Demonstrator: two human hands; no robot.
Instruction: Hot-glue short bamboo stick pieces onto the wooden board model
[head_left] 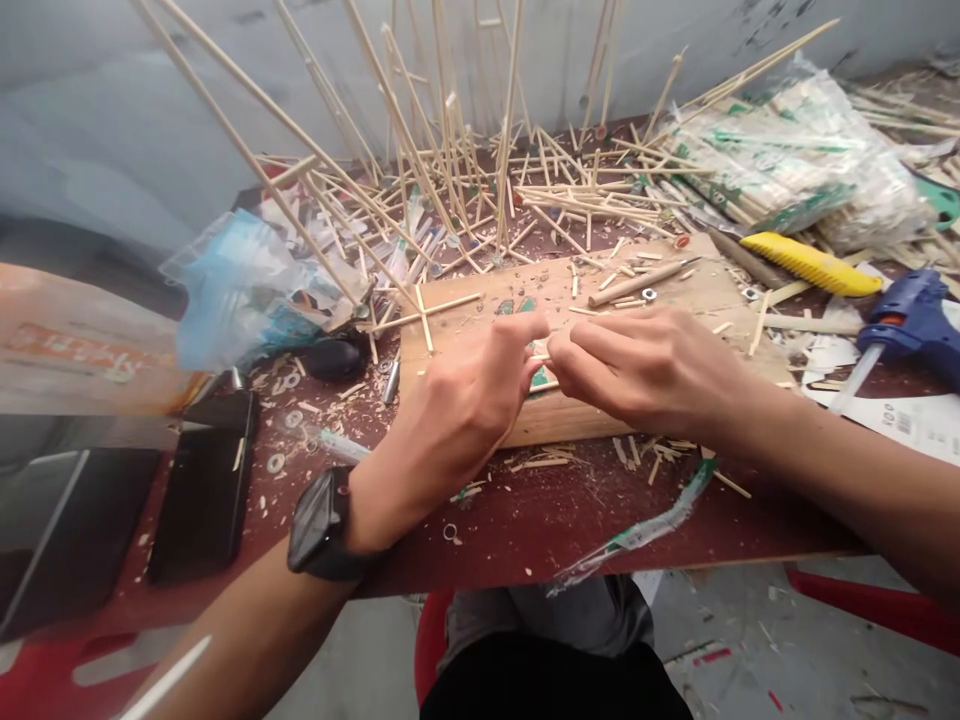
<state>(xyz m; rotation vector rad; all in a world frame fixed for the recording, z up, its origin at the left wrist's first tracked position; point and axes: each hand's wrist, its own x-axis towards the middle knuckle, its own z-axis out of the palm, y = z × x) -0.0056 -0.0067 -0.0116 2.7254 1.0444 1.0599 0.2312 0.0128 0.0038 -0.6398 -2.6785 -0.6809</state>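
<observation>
Above a wooden board (465, 300), my left hand (480, 385) and my right hand (637, 365) almost meet. Both hands are closed in a pinch, with a short, thin wooden stick (541, 358) showing between the fingertips. Most of that stick is hidden by the fingers. Under the hands, a green patch shows on the board. Left of my left hand, crossed wooden sticks (424, 318) rest at the board's edge. A pointed wooden-handled tool (637, 284) lies beyond my right hand.
Tall stick frames (405, 120) stand at the back among loose sticks. At right are a yellow cutter (814, 264), a blue glue gun (911, 315) and bagged sticks (780, 150). A black phone (201, 490) lies left. Scraps litter the red tabletop (517, 540).
</observation>
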